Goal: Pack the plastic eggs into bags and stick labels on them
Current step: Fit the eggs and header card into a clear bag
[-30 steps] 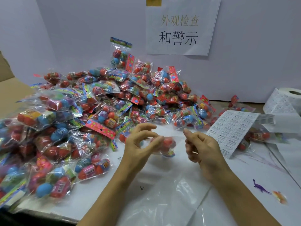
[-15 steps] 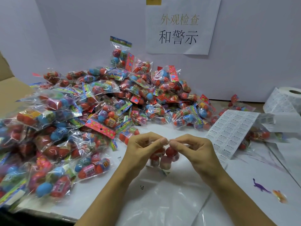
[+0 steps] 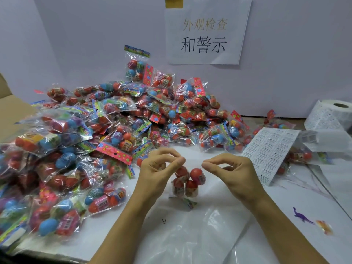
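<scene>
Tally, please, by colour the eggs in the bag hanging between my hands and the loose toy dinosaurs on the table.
Red eggs in the held bag: 4 visible
Purple dinosaur: 1
Orange dinosaur: 1
Total: 6

A large heap of bagged eggs [image 3: 118,134] fills the left and rear of the desk [image 3: 106,231], banked up against the back wall [image 3: 285,60]; no open way lies through it. On the right, the label sheet [image 3: 270,155] and the label roll [image 3: 331,115] take up the far corner, with loose bags tucked beneath them. A clear plastic sheet [image 3: 200,231] lies flat across the near middle, low enough to pass over. Open white surface runs from there toward the right front edge, broken only by a small purple dinosaur [image 3: 302,217] and an orange toy [image 3: 324,226] beside it.
</scene>
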Tool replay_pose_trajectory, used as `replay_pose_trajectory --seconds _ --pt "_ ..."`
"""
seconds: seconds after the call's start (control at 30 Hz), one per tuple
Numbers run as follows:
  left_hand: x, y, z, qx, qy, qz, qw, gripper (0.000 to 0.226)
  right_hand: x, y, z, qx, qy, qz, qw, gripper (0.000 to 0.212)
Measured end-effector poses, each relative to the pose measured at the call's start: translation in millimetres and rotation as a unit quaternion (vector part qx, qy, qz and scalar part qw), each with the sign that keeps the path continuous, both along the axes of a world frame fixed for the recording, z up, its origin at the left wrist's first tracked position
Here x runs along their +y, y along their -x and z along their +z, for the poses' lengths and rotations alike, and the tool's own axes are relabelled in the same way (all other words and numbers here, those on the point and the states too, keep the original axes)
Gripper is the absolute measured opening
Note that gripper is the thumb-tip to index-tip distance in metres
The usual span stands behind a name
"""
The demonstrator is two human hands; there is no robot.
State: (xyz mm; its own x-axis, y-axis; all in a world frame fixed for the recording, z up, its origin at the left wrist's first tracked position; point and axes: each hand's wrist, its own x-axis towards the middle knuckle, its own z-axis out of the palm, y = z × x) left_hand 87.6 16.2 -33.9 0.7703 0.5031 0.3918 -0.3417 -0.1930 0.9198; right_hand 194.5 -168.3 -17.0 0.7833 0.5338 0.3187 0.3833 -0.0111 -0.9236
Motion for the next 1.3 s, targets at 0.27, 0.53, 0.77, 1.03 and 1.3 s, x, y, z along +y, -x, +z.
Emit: replay_pose_trajectory --seconds 0.27,0.53,0.77,1.03,1.3 --pt "-12.7 4.7 4.0 -0.046 -0.054 0.02 0.997 0.014 0.4 2.7 -1.1 0.049 -0.064 0.001 0.997 0.013" --pt "-14.4 2.3 4.1 -0.024 0.04 0.002 0.999 0.02 -0.1 4.1 1.7 0.135 -0.125 0.035 0.982 0.027" --pt "-8.1 -0.1 2.6 -0.05 0.185 -0.047 0.98 0.036 7.3 11.0 -5.2 0.089 -0.049 0.053 0.993 0.02" --pt "-6.3 -5.1 0.5 0.059 0.239 -0.096 0.964 0.024 4.4 6.2 -9.5 0.089 -0.017 0.082 0.993 0.019" --pt "-9.7 -1.7 -2.7 0.084 0.115 -0.095 0.985 0.009 11.7 9.4 -11.4 0.141 0.025 0.057 0.988 0.05"
